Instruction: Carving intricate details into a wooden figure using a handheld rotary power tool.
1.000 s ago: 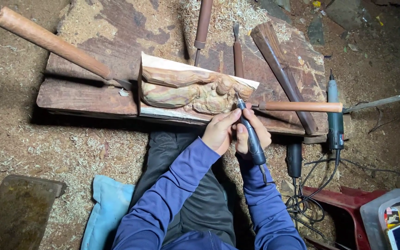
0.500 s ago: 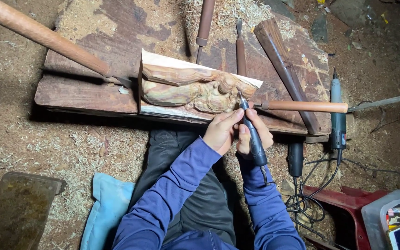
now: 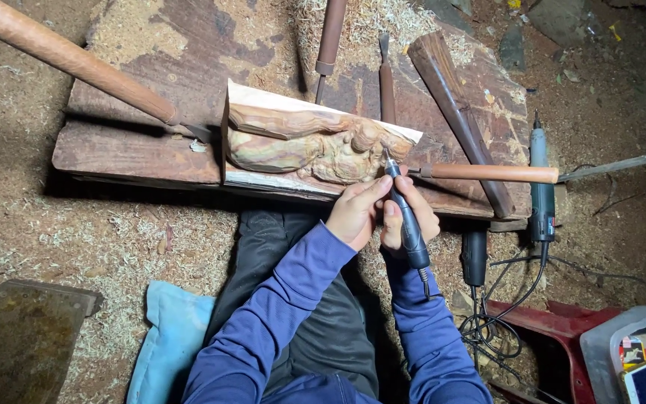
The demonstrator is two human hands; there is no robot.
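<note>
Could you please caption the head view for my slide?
Both hands, left hand and right hand, steady a rotary tool against a wood carving.

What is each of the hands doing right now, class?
Left hand: closed on the rotary tool, near its tip, by the wood carving.
Right hand: closed around the rotary tool's body.

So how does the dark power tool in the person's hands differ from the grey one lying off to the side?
The slim dark rotary tool is gripped by both hands, left hand and right hand, its tip against the pale carved wood block. The grey rotary tool lies untouched at the edge of the brown plank, pointing away from the carving. Colour differs too: near-black against grey. Both are pen-shaped, with cords trailing toward the person.
</note>
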